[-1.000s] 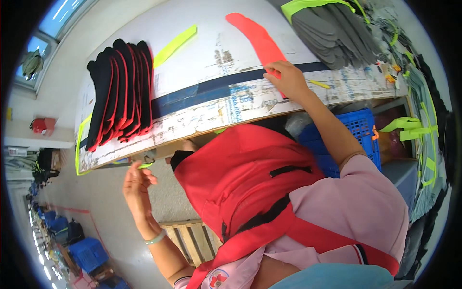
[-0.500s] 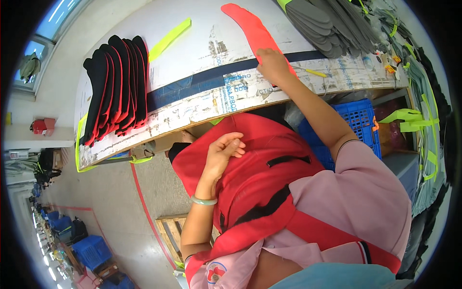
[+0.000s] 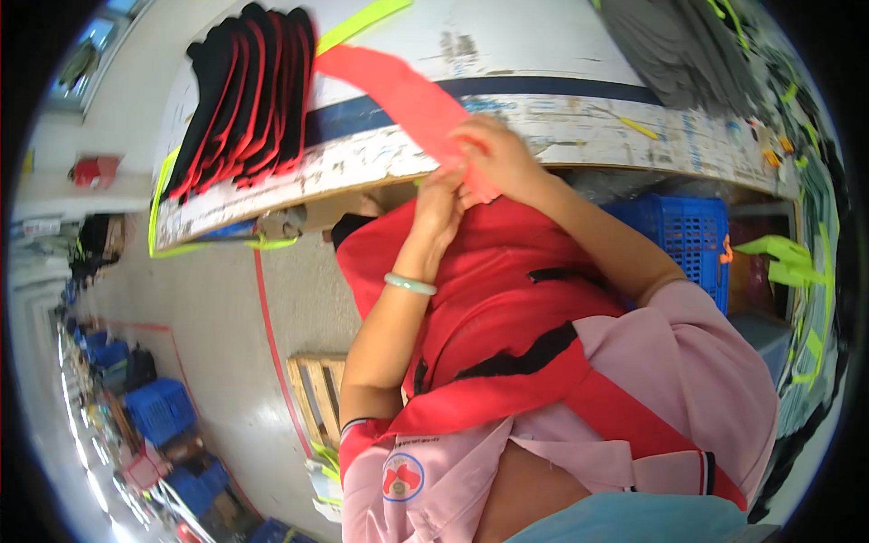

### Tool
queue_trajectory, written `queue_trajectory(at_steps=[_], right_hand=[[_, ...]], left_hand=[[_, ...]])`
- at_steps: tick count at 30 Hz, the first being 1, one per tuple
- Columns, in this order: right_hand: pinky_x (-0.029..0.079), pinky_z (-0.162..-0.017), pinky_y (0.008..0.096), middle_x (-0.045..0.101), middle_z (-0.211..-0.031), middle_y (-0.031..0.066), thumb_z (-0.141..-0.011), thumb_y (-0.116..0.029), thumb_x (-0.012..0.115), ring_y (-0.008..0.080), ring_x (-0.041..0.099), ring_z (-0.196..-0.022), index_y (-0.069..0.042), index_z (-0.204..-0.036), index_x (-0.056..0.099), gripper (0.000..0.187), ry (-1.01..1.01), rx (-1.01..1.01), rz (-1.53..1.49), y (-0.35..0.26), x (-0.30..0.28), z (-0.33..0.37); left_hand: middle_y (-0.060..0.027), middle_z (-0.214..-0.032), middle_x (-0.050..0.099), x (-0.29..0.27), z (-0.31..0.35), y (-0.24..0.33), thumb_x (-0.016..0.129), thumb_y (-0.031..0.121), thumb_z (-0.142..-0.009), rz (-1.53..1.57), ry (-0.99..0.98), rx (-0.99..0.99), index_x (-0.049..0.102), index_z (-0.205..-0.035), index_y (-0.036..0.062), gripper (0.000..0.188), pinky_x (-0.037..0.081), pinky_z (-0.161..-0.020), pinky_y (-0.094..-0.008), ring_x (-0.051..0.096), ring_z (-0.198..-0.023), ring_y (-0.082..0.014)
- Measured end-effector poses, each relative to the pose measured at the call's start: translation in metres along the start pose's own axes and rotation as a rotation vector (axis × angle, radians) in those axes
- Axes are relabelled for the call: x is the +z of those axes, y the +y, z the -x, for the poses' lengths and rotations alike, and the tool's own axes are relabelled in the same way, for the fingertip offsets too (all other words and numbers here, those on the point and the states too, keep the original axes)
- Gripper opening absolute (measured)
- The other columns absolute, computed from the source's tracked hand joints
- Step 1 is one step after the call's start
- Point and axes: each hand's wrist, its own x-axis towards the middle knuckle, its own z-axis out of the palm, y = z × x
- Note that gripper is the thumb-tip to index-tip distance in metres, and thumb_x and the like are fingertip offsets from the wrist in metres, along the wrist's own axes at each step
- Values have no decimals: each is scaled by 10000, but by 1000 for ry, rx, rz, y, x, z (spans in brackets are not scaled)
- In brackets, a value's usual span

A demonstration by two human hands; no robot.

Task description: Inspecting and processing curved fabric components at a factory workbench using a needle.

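Note:
A long curved red fabric piece (image 3: 398,89) slants from the table down to its front edge, over my lap. Both hands grip its near end, close together. My left hand (image 3: 441,204), with a pale green bangle on the wrist, pinches the lower left side of that end. My right hand (image 3: 500,158) has its fingers closed on the piece just above. To the left, a fanned stack of black fabric pieces with red edges (image 3: 244,95) lies on the table (image 3: 362,154). A neon yellow strip (image 3: 364,23) runs beside the stack.
A yellow-handled tool (image 3: 639,128) lies right of my hands. Grey fabric pieces (image 3: 674,59) are heaped at the far right. Beneath the table stands a blue plastic crate (image 3: 692,240). On the floor at left are a wooden pallet (image 3: 315,398) and further blue crates (image 3: 160,409).
My right hand has drawn the red piece left and nearer, off its spot by the yellow-handled tool. My left hand, free before, has risen and taken hold of its near end.

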Motion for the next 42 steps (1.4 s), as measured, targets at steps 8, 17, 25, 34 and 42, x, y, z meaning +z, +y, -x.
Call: queue_trajectory(at_steps=[8,17,25,34,42], right_hand=[[462,-862,312,614,-1059,66,-884,-104,582,134,566,-995,-72,-1308,460,443,-248,580,-405,-16,-58,54],[463,-814,306,640,-990,90,-794,-194,658,177,587,-894,-93,-1198,595,422,-887,473,-15,-17,-159,77],[400,-943,407,579,-1184,133,-784,-27,603,334,529,-1067,-135,-1196,610,426,370,156,1051,31,-287,26],[454,-822,364,652,-968,108,-850,-200,661,290,599,-873,-80,-1030,692,219,977,-41,895,80,-367,28],[471,-730,288,633,-1022,88,-834,-167,690,170,600,-809,-71,-1032,688,220,786,-170,702,22,-326,-22]], left_hand=[[-78,-1034,657,29,26,-44,532,127,-956,314,-81,-18,580,-1123,22,203,544,-765,-298,645,-877,-163],[-144,-1278,540,-111,-14,60,433,297,-994,294,301,246,462,-1268,-32,430,403,-1048,-443,505,-1201,-298],[-182,-1230,562,-88,-10,70,457,175,-991,321,410,314,471,-1223,-65,334,473,-986,-426,565,-1136,-277],[-182,-1246,549,-89,-14,70,457,154,-988,366,387,321,455,-1239,-60,329,475,-984,-437,552,-1147,-291],[-184,-1249,540,-88,-14,72,473,137,-979,392,359,306,453,-1237,-60,326,480,-982,-433,549,-1150,-301]])
